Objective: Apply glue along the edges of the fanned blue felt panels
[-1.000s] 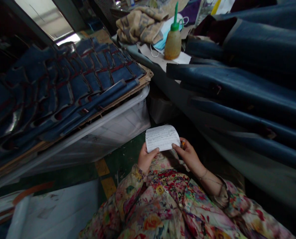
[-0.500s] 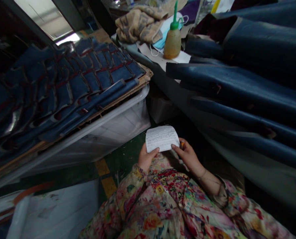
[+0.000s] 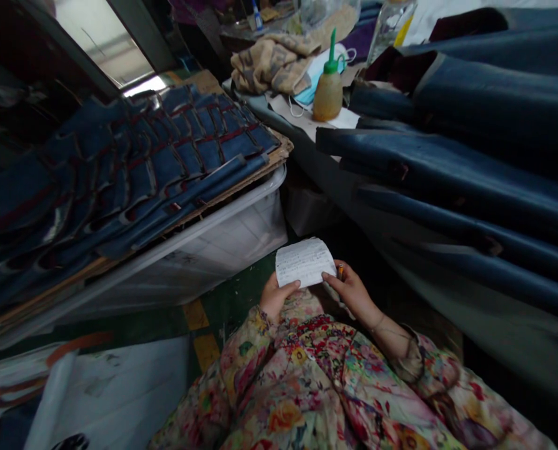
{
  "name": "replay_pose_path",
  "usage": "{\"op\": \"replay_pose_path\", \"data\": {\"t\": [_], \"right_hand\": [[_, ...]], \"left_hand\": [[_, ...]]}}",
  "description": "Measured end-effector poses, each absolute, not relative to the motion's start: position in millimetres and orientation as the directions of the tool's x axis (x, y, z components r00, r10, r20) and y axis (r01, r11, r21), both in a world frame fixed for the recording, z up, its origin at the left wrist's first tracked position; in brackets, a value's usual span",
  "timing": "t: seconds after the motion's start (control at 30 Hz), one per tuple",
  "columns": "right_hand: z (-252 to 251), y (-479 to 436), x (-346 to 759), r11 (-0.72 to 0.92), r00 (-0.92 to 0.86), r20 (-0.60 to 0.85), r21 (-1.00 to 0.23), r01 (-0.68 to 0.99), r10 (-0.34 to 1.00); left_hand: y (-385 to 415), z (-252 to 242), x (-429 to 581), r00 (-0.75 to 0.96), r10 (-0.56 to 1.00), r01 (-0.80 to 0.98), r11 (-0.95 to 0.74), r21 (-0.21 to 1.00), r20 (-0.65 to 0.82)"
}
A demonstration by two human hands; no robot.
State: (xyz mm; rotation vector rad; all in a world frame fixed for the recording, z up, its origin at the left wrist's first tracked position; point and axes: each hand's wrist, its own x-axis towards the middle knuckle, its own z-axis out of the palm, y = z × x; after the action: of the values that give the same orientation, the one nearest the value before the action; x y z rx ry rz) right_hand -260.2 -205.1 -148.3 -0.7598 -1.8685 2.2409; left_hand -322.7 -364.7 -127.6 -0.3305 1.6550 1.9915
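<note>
A small white sheet of paper [image 3: 305, 261] with lines of handwriting is held over my lap, slightly curved. My left hand [image 3: 277, 294] pinches its lower left corner, thumb on top. At the lower right edge, my right hand [image 3: 347, 284] grips it with the thumb on the written side. A thin orange-tipped stick, perhaps a pen [image 3: 340, 271], also pokes up from the right hand. The fingers beneath the sheet are hidden. Floral sleeves cover both arms.
Blue pieces with dark red edging [image 3: 166, 150] lie in rows on cardboard over a white plastic bin [image 3: 204, 244] at left. At right, a table bears long blue pieces [image 3: 447, 156], a green-capped bottle [image 3: 328, 97], a face mask and a patterned cloth [image 3: 272, 62]. Another white container [image 3: 129, 387] stands lower left.
The view has shifted a little, so the surroundings sit slightly lower and farther right. Both hands keep hold of the paper in nearly the same place.
</note>
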Motion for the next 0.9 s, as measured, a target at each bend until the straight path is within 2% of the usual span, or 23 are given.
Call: {"op": "replay_pose_path", "data": {"t": [0.33, 0.47, 0.7, 0.77, 0.9], "right_hand": [[-158.7, -210.4, -258.9, -0.225, -0.878, -0.329, -0.938, 0.263, 0.347], [-156.4, -209.8, -255.7, -0.200, -0.889, -0.278, -0.955, 0.217, 0.363], [-142.2, -198.4, -247.8, -0.086, -0.803, -0.183, -0.983, 0.164, 0.567], [-132.4, -197.6, -246.4, -0.049, -0.827, -0.145, -0.989, 0.141, 0.543], [-117.3, -202.6, -247.0, 0.073, -0.911, -0.112, -0.986, 0.153, 0.398]], "left_hand": [[-370.8, -141.2, -311.7, -0.869, 0.169, -0.491, -0.182, 0.852, -0.464], [-371.3, -135.3, -306.4, -0.886, 0.119, -0.461, -0.147, 0.875, -0.447], [-374.7, -135.4, -301.8, -0.890, 0.087, -0.455, -0.132, 0.881, -0.447], [-373.8, -140.1, -302.0, -0.892, 0.085, -0.452, -0.124, 0.883, -0.444], [-368.9, -149.7, -304.1, -0.897, 0.098, -0.440, -0.110, 0.891, -0.431]]}}
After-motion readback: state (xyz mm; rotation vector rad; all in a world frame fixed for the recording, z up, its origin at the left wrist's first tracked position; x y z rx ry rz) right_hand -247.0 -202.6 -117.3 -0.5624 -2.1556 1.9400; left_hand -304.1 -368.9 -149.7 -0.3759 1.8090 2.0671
